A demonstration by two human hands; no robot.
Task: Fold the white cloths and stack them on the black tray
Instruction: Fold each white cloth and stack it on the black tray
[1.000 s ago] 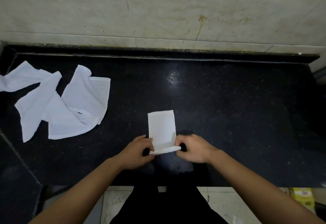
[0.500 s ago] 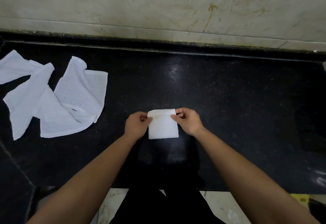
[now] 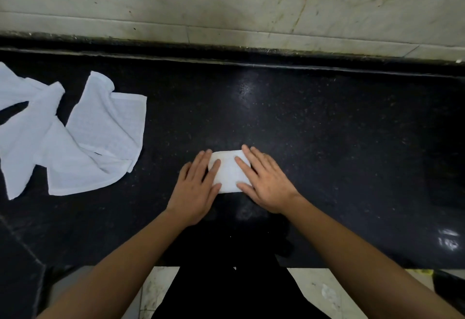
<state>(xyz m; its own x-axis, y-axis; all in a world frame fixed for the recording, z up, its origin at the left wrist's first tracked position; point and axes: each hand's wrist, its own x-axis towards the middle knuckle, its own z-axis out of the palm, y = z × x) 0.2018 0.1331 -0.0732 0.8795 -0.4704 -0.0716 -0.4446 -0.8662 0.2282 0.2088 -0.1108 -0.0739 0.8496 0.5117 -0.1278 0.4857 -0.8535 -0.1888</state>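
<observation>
The left grip and right grip lie flat, not curled, on the folded white cloth, and should press evenly to make the fold sharp.

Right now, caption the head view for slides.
Left hand and right hand press a folded cloth flat on the black counter.

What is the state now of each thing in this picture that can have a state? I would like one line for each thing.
folded white cloth: folded small, lying flat on the black counter, pressed under both hands.
left hand: open, fingers straight, pressing the cloth's left side.
right hand: open, fingers straight, pressing the cloth's right side.
unfolded white cloths: loose, crumpled, overlapping, untouched at the counter's left.
</observation>
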